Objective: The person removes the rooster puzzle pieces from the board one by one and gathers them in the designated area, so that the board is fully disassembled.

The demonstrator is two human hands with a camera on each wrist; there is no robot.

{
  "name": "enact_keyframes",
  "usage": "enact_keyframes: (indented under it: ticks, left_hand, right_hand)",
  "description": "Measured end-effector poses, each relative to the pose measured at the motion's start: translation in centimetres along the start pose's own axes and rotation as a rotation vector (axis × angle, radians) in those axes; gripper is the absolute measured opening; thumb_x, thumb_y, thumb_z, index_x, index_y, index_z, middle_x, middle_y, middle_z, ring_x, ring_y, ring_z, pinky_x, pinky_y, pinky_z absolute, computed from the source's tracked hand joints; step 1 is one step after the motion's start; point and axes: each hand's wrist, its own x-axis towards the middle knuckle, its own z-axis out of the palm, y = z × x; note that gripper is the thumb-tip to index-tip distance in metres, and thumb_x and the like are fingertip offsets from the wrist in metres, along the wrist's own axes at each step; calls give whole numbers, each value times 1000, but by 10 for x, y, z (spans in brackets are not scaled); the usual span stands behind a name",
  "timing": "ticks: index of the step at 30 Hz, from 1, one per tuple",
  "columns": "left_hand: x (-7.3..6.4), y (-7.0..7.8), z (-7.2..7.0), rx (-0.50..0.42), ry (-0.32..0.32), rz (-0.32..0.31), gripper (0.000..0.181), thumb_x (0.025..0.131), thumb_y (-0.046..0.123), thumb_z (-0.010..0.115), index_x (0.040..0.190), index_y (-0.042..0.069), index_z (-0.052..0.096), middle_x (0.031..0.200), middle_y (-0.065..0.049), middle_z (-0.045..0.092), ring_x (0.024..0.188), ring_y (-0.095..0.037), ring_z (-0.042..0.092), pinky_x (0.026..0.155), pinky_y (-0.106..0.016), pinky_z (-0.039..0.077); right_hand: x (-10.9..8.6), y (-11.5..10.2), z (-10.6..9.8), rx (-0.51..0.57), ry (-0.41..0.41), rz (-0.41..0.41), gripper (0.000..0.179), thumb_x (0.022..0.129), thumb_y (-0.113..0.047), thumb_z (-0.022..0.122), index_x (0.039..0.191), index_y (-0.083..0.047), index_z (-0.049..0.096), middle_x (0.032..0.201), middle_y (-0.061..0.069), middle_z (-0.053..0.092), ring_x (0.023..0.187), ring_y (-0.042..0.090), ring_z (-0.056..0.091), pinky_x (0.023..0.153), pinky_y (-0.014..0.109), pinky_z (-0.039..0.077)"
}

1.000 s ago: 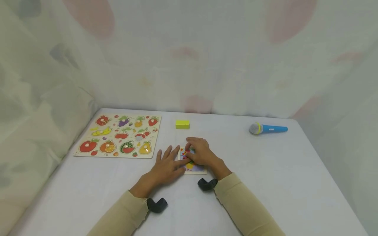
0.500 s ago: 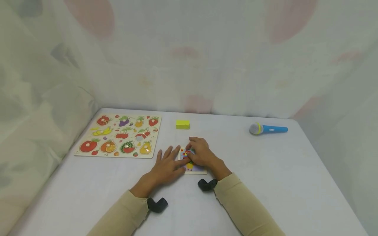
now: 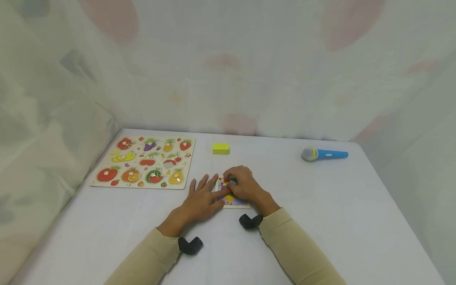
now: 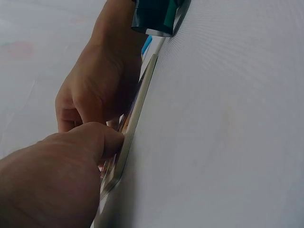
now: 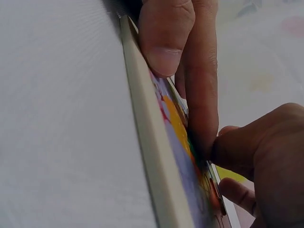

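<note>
A small picture puzzle board (image 3: 236, 206) with a pale rim lies flat on the table under both hands. My left hand (image 3: 200, 202) rests across its left side, fingers spread, index finger reaching over the picture and thumb at the near-left edge; in the right wrist view the left thumb (image 5: 166, 52) presses the board. My right hand (image 3: 242, 184) is curled over the upper right part, thumb against the left index fingertip. Its fingers pinch a thin puzzle piece (image 5: 217, 195) that sits slightly raised at the board's far side. Most of that piece is hidden by the fingers.
On the left lies a larger fruit puzzle board (image 3: 133, 169) with knobbed pieces. A yellow block (image 3: 221, 149) stands beyond the hands. At the far right is a blue toy microphone (image 3: 325, 154). White cloth hangs behind and at both sides of the white table (image 3: 320, 217).
Both hands stay in nearly the same place over the small board. The right fingers shift only slightly at its upper part.
</note>
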Motion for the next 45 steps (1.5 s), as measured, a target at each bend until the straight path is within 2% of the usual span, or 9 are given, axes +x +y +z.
enact_keyframes:
  ticks: [6,10,15,20,24,28,36,40,45]
  left_hand:
    - [-1,0,0,1,-3,1,43,95,47,52,137,38,54,157,-9,23,142,-40,13,103,-68,5]
    - [0,1,1,6,-2,8,42,95,46,52,136,37,56,157,-10,23,142,-40,14,104,-68,5]
    - [0,0,1,17,-1,16,41,95,47,52,135,38,57,157,-9,23,141,-40,15,103,-68,7]
    - [0,0,0,19,5,22,41,95,48,52,135,38,57,157,-10,23,141,-40,16,103,-69,8]
    - [0,0,-1,20,3,23,41,96,48,51,134,37,58,157,-10,23,141,-41,16,103,-69,8]
    - [-1,0,-1,21,9,27,40,96,47,52,134,37,59,157,-10,23,141,-41,16,103,-69,8]
    - [-1,-2,3,27,11,37,40,96,47,51,133,36,60,157,-10,23,141,-41,15,102,-69,8]
    - [0,-3,4,25,10,37,40,96,49,49,133,37,60,157,-9,22,141,-40,15,103,-68,8]
    - [0,-3,1,15,-1,23,40,96,49,48,133,38,59,157,-9,22,142,-40,14,103,-68,6]
  right_hand:
    - [-1,0,1,-42,-8,36,21,87,-19,70,106,-12,65,117,4,59,113,27,48,100,51,30]
    - [2,-2,-1,-55,-71,131,25,87,-32,71,104,-15,66,123,7,53,117,29,42,100,49,30]
    - [6,-5,-5,-57,-145,224,22,85,-35,73,99,-20,65,127,7,48,118,30,39,100,47,31]
    - [8,-7,-6,-70,-153,217,13,86,-30,73,92,-21,66,126,7,49,117,31,41,101,49,29]
    - [10,-8,-8,-85,-168,214,18,85,-35,73,94,-20,66,125,7,49,115,31,41,100,48,30]
    - [15,-10,-12,-129,-216,228,26,82,-42,75,95,-21,68,124,4,49,111,27,42,96,45,33]
    - [24,-18,-17,-194,-298,270,23,78,-45,77,84,-25,67,120,1,50,108,24,42,94,47,34]
    - [24,-18,-15,-196,-294,257,24,80,-44,76,90,-24,67,118,-1,52,107,22,42,94,47,33]
    - [22,-15,-11,-141,-264,214,28,84,-39,75,103,-20,67,108,-7,57,104,18,44,92,42,34]
